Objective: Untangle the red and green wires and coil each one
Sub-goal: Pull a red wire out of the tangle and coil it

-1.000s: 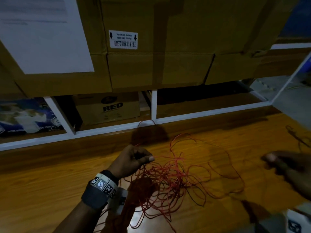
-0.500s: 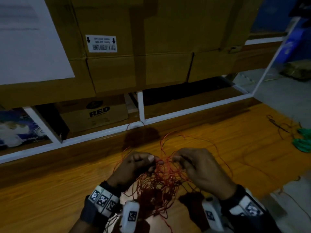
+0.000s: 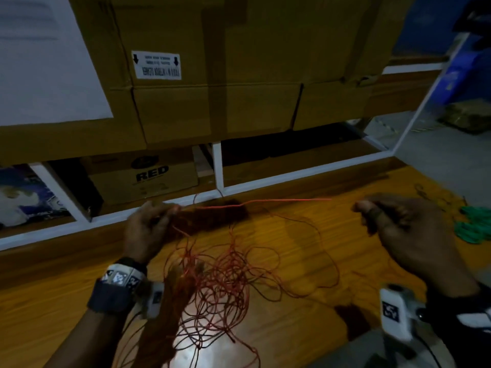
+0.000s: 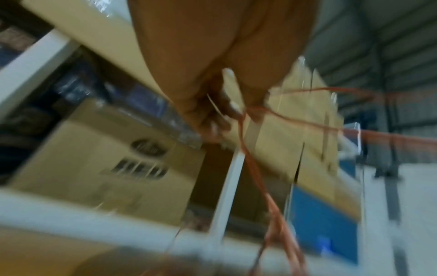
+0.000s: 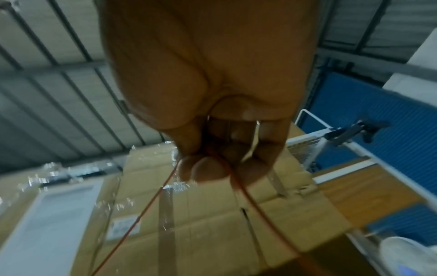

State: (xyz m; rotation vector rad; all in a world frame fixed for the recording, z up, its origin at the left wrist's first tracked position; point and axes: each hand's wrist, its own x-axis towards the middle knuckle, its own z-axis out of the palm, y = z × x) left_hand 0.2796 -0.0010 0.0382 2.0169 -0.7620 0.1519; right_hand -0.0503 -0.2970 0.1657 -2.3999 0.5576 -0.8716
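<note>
A loose tangle of red wire [image 3: 225,277] lies on the wooden table [image 3: 53,314] between my arms. My left hand [image 3: 148,229] is raised at the left and pinches the red wire [image 4: 241,119] at its fingertips. My right hand [image 3: 393,224] is raised at the right and pinches another part of the red wire [image 5: 236,179]. A straight length of wire [image 3: 265,203] stretches between the two hands above the table. The green wire [image 3: 475,227] lies bunched at the table's right edge, apart from both hands.
Stacked cardboard boxes [image 3: 212,88] fill a white-framed shelf [image 3: 218,168] just behind the table. A smaller box marked RED [image 3: 148,176] sits on the lower shelf. A grey floor [image 3: 451,160] lies beyond the table's right end.
My hands were close together over the tangle; they have since moved apart, drawing a length of red wire taut between them. A second ago the right hand was off to the right, away from the wire.
</note>
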